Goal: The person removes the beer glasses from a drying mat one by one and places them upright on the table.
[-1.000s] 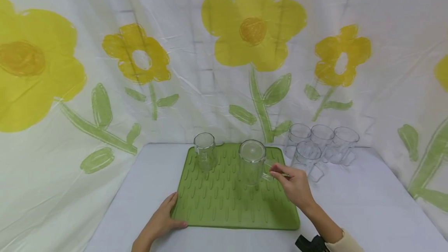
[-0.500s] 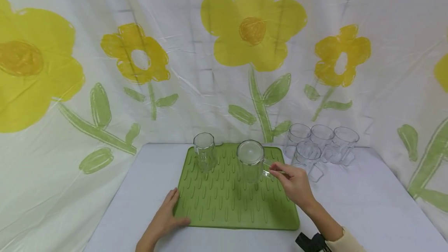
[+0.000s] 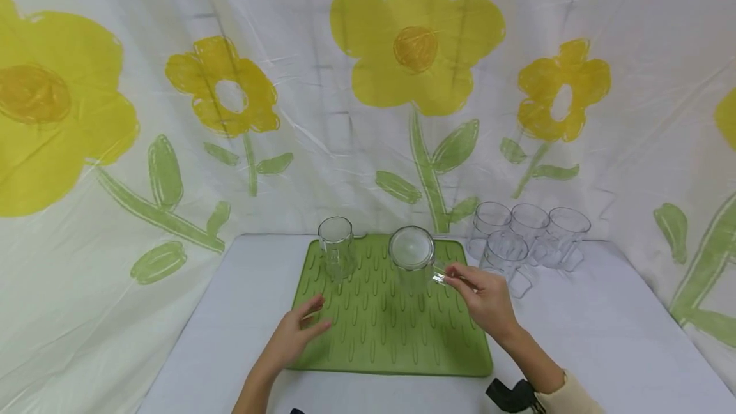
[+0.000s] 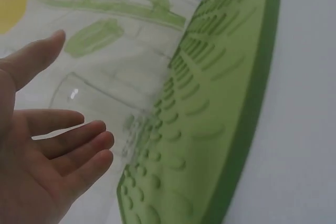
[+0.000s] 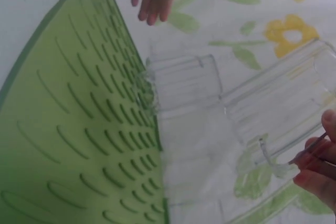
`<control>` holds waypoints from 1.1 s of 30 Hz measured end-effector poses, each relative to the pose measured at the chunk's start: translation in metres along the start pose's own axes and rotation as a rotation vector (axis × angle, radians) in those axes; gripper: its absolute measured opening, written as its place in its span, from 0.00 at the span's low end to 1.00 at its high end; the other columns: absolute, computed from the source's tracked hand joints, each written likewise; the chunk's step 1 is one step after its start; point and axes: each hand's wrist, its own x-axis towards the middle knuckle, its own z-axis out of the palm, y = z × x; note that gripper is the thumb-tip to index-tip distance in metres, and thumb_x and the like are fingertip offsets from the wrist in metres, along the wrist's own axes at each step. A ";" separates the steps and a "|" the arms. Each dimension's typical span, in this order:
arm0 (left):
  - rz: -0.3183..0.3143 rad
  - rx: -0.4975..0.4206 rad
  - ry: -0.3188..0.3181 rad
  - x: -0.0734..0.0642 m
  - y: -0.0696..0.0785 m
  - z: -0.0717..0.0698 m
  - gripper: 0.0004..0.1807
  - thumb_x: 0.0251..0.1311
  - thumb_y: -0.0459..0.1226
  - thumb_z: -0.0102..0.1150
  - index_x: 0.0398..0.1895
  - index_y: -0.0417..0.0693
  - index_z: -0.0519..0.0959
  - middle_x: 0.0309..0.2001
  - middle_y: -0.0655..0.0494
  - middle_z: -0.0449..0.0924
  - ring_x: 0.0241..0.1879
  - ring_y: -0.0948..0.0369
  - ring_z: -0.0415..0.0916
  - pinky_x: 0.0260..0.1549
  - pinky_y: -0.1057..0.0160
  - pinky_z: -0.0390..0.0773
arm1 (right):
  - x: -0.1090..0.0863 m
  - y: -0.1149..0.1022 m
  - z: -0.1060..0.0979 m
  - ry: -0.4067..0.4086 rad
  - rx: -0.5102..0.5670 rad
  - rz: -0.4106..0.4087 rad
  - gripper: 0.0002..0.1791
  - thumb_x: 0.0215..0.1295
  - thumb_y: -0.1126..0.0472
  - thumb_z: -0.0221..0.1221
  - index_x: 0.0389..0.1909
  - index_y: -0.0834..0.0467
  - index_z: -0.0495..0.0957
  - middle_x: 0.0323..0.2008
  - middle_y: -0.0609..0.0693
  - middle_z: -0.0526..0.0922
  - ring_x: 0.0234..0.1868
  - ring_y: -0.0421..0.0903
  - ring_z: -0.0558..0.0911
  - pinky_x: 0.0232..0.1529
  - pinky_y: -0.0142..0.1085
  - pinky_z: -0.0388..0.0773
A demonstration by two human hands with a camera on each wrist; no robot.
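Note:
My right hand (image 3: 485, 299) pinches the handle of a clear glass mug (image 3: 411, 257) over a green ribbed mat (image 3: 379, 344). A pale round disc shows at the mug's upper end, so it appears upside down. From the right wrist, a gap shows between this mug (image 5: 278, 98) and the mat (image 5: 47, 108). Another clear glass mug (image 3: 336, 251) stands on the mat's back left part. My left hand (image 3: 293, 334) hovers over the mat's left edge, fingers extended and thumb apart. In the left wrist view that hand (image 4: 58, 150) holds nothing.
Several clear glass mugs (image 3: 506, 251) stand in a group on the white table (image 3: 604, 337), right of the mat. Behind the table hangs a white curtain (image 3: 310, 165) with yellow flowers. A black device (image 3: 512, 395) is by my right wrist.
My left hand has let go of the mat's left edge and moved up and right, over the mat. The mug in my right hand has risen slightly and shifted a little left.

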 end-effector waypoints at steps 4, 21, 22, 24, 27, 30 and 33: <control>0.003 -0.084 -0.052 0.005 0.010 0.002 0.35 0.66 0.42 0.58 0.70 0.34 0.62 0.67 0.37 0.68 0.67 0.43 0.66 0.66 0.48 0.70 | 0.001 0.002 0.000 0.016 0.007 -0.045 0.15 0.40 0.82 0.68 0.31 0.65 0.85 0.27 0.54 0.88 0.26 0.43 0.85 0.31 0.19 0.80; -0.023 -0.238 -0.176 0.024 0.043 0.017 0.35 0.72 0.54 0.45 0.71 0.39 0.63 0.63 0.37 0.73 0.61 0.47 0.75 0.65 0.47 0.71 | 0.009 0.001 -0.009 -0.010 0.017 -0.160 0.07 0.56 0.67 0.67 0.36 0.66 0.85 0.30 0.58 0.88 0.31 0.43 0.86 0.39 0.19 0.81; -0.018 -0.249 -0.190 0.025 0.044 0.018 0.35 0.72 0.54 0.44 0.71 0.39 0.62 0.63 0.37 0.73 0.61 0.47 0.75 0.65 0.48 0.72 | 0.009 0.001 -0.009 -0.011 0.007 -0.171 0.07 0.58 0.66 0.66 0.36 0.65 0.85 0.30 0.57 0.88 0.31 0.44 0.86 0.39 0.20 0.81; -0.011 -0.276 -0.211 0.028 0.046 0.019 0.35 0.72 0.54 0.44 0.71 0.38 0.62 0.63 0.36 0.72 0.61 0.47 0.75 0.65 0.51 0.73 | 0.009 0.001 -0.008 -0.013 -0.003 -0.179 0.09 0.62 0.62 0.64 0.35 0.65 0.85 0.30 0.57 0.88 0.31 0.46 0.86 0.41 0.19 0.81; 0.006 -0.312 -0.240 0.031 0.049 0.021 0.35 0.72 0.54 0.43 0.70 0.36 0.62 0.63 0.35 0.72 0.62 0.46 0.74 0.64 0.53 0.74 | 0.008 0.001 -0.007 -0.011 -0.003 -0.200 0.15 0.67 0.56 0.59 0.36 0.66 0.85 0.30 0.57 0.88 0.31 0.46 0.86 0.43 0.19 0.80; 0.011 -0.337 -0.263 0.034 0.052 0.023 0.35 0.73 0.53 0.43 0.70 0.35 0.62 0.63 0.36 0.73 0.62 0.45 0.73 0.64 0.55 0.75 | 0.007 0.000 -0.007 -0.012 -0.002 -0.216 0.18 0.69 0.53 0.56 0.36 0.66 0.85 0.30 0.57 0.87 0.32 0.45 0.86 0.44 0.18 0.80; 0.008 -0.349 -0.282 0.037 0.056 0.025 0.35 0.73 0.54 0.43 0.70 0.34 0.62 0.62 0.36 0.73 0.62 0.45 0.73 0.63 0.56 0.75 | 0.007 -0.002 -0.006 -0.013 -0.014 -0.233 0.19 0.69 0.53 0.56 0.35 0.66 0.84 0.30 0.57 0.87 0.32 0.46 0.86 0.44 0.18 0.79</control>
